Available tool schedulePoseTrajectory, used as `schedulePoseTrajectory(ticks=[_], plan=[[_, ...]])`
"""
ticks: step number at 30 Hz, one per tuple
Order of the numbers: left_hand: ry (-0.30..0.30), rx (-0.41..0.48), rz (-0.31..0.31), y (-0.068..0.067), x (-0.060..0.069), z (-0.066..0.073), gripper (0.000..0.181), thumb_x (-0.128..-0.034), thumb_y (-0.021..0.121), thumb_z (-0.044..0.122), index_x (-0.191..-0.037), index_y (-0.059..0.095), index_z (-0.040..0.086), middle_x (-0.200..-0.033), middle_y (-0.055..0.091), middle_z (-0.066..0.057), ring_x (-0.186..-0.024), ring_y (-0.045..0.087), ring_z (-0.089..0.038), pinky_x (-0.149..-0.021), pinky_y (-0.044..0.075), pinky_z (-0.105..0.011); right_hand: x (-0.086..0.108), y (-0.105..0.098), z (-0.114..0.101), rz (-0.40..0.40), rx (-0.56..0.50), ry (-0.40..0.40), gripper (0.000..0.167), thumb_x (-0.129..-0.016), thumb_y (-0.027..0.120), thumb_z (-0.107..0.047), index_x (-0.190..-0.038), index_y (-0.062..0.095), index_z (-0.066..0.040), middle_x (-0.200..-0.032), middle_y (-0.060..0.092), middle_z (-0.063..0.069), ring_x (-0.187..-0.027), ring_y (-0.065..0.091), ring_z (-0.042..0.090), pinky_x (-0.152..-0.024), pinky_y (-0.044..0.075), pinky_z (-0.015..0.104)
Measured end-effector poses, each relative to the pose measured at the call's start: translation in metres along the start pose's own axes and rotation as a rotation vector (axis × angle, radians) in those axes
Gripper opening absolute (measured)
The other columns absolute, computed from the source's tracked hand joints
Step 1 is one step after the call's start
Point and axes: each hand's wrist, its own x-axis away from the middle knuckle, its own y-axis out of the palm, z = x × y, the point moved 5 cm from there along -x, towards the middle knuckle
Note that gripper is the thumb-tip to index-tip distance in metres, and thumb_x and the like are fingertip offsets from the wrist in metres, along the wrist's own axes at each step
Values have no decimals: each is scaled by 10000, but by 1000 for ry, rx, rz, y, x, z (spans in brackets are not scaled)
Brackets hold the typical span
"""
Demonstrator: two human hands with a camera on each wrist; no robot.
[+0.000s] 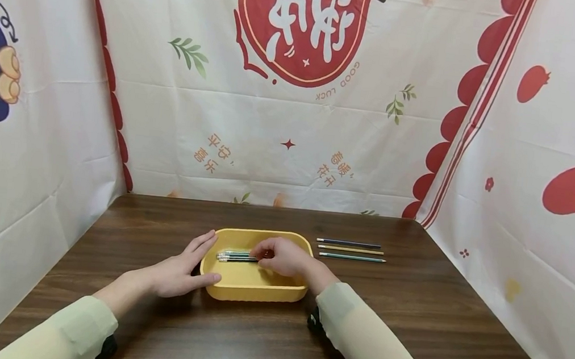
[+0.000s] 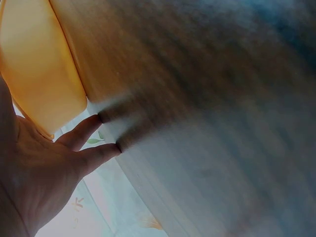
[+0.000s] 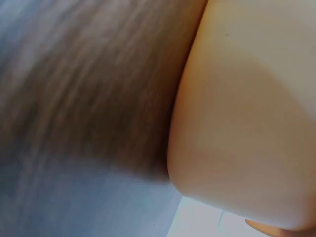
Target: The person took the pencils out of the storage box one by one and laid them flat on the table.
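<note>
A yellow basket (image 1: 252,294) stands on the table, with several green and dark pencils (image 1: 233,256) lying inside it. My left hand (image 1: 176,272) rests against the basket's left end, fingers spread along the rim; the left wrist view shows this hand (image 2: 47,165) beside the yellow wall (image 2: 44,59). Inside the basket, my right hand (image 1: 286,257) has its fingers curled at the right ends of the pencils and pinches there; how many it holds is hidden. The right wrist view shows the basket's outer wall (image 3: 242,123), not the fingers.
Right of the basket, three pencils lie roughly parallel on the brown table (image 1: 232,346): a dark blue one (image 1: 348,243), a yellowish one (image 1: 350,250) and a green one (image 1: 352,257). Printed cloth (image 1: 293,117) hangs behind the table and on both sides.
</note>
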Motion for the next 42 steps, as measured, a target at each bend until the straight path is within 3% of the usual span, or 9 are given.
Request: schedulePoseTrajectory(ticks=[22, 33, 42], plan=[[12, 1, 12, 1, 1, -1, 996, -1075, 628, 598, -1779, 117, 113, -1857, 28, -139, -1603, 376, -488, -1238, 374, -704, 1, 2, -3, -21, 48, -13, 213, -1006, 759, -58, -1171, 840, -165, -1046, 744, -35, -915, 611, 79, -862, 531, 272], [17, -3, 17, 1, 1, 0, 990, -1077, 630, 587, -1774, 133, 92, -1855, 35, -144, -1604, 373, -488, -1237, 376, -700, 3, 5, -5, -88, 72, -90, 260, -1017, 769, -91, -1213, 860, -236, -1018, 669, -48, -915, 558, 83, -852, 492, 268], [16, -8, 13, 1, 0, -1, 988, -1078, 627, 592, -1775, 133, 97, -1856, 35, -144, -1608, 366, -485, -1235, 376, -703, 4, 5, -6, -79, 128, -135, 279, -1019, 751, -45, -1193, 868, -230, -1006, 715, -4, -877, 551, 45, -842, 491, 239]])
